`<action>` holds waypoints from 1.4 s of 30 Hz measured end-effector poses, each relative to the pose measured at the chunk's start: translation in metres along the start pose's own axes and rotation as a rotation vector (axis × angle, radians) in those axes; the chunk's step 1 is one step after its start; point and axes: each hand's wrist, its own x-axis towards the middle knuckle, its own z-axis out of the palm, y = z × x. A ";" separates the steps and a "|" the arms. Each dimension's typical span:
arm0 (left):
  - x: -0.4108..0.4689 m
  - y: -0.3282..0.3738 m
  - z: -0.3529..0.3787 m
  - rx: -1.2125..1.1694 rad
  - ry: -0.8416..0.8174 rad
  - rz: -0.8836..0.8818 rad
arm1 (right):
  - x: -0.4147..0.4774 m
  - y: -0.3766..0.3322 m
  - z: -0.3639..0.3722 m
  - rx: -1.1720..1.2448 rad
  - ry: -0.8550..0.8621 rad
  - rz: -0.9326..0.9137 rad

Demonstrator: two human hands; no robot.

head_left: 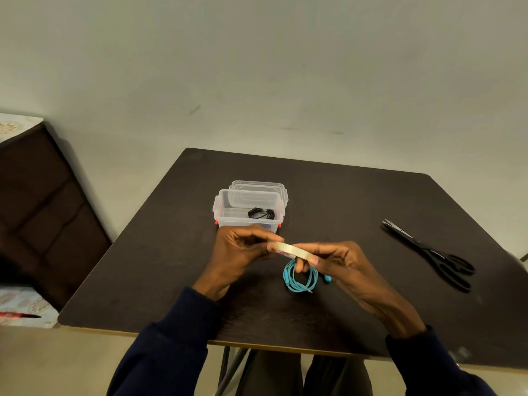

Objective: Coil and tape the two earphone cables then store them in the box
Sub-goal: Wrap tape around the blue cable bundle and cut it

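Head view: a person sits at a dark table, both hands raised just in front of the box.
Box: clear plastic and open, with its lid lying just behind it.
Black earphones: coiled, already inside the box.
Blue earphones: loosely coiled on the table, in front of the box and to its right. No tape shows on them.
Tape: a pale roll held between the hands, in front of the box.
Left hand: fingers and thumb curled, pinching the roll's left side.
Right hand: thumb and fingers clamped on the roll's right side.
Scissors: black, well to the right of the box, untouched.
Step, likely: finding or peeling the tape's free end.
Risk: nothing holds the blue coil, so it may spring open. A peeled strip could stick to itself or to the fingers, since both hands are busy and the scissors lie well away.
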 end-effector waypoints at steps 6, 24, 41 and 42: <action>0.000 -0.002 -0.001 -0.028 0.003 -0.024 | 0.001 -0.001 -0.001 0.051 -0.024 0.034; 0.001 0.001 0.015 0.226 -0.019 0.173 | 0.004 0.004 0.012 -0.034 0.304 0.151; 0.000 0.010 0.015 0.243 -0.018 0.192 | -0.001 -0.004 0.010 -0.049 0.253 0.174; 0.000 0.011 0.015 0.242 -0.020 0.186 | -0.001 -0.004 0.010 -0.050 0.245 0.182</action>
